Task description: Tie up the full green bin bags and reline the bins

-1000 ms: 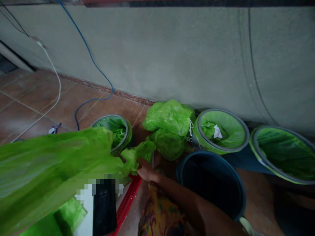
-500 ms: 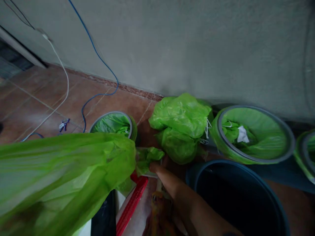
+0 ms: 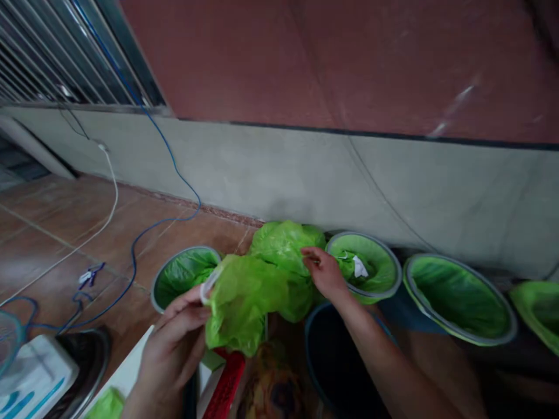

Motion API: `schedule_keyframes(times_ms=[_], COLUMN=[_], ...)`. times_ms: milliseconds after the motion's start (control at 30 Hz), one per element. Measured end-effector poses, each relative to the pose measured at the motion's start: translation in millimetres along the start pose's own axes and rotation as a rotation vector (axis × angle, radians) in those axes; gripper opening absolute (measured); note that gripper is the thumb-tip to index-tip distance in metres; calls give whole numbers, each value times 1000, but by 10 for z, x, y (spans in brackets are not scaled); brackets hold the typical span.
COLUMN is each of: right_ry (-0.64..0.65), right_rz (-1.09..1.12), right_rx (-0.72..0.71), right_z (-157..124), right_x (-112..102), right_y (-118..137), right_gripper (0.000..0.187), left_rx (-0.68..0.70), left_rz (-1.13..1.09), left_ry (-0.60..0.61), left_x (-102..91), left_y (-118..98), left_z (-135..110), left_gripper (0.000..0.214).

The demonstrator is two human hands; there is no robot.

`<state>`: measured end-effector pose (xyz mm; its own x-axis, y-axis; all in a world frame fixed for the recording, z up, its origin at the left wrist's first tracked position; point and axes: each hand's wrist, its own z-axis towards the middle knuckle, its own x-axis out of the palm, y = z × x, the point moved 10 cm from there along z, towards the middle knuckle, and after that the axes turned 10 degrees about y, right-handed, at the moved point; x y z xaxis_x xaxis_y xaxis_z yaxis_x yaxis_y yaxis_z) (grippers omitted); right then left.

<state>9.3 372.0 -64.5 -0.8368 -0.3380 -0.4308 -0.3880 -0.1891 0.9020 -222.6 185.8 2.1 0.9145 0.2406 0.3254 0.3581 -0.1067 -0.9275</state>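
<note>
I hold a green plastic bag (image 3: 248, 297) stretched between both hands above the floor. My left hand (image 3: 174, 343) pinches its left edge, where a white drawstring loop shows. My right hand (image 3: 325, 270) grips the bag's upper right edge with closed fingers. Behind the bag lies a tied, filled green bag (image 3: 283, 241) against the wall. Directly under my right forearm stands a dark blue bucket (image 3: 318, 343) with no liner.
Bins lined with green bags stand along the wall: one at left (image 3: 181, 276), one behind my right hand (image 3: 371, 267), one further right (image 3: 458, 297). A blue cable (image 3: 131, 256) and a white cable (image 3: 87, 233) trail over the tiled floor. A red crate edge (image 3: 227, 390) is below.
The view has tilted up and back. The green bag, earlier spread wide at the left, is now bunched between both hands; my right hand rose to its upper edge and my left hand came into view.
</note>
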Motion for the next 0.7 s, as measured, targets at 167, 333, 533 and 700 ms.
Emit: schedule_keyframes(times_ms=[167, 333, 533, 700], right_ry=[403, 348, -118, -322], right_rz=[-42, -245, -396, -525], right_rx=[-499, -370, -252, -236], right_z=[-456, -758, -1542, -2239], right_x=[-248, -493, -1590, -2281], right_y=[1388, 1352, 1139, 1200], right_gripper=[61, 36, 36, 36], left_rx=[-96, 5, 108, 402], left_rz=[264, 567, 875, 1382], left_ry=[409, 545, 717, 296], left_x=[1113, 1589, 1894, 1875], left_y=[-261, -489, -433, -460], left_z=[131, -210, -460, -270], left_gripper=[13, 22, 24, 21])
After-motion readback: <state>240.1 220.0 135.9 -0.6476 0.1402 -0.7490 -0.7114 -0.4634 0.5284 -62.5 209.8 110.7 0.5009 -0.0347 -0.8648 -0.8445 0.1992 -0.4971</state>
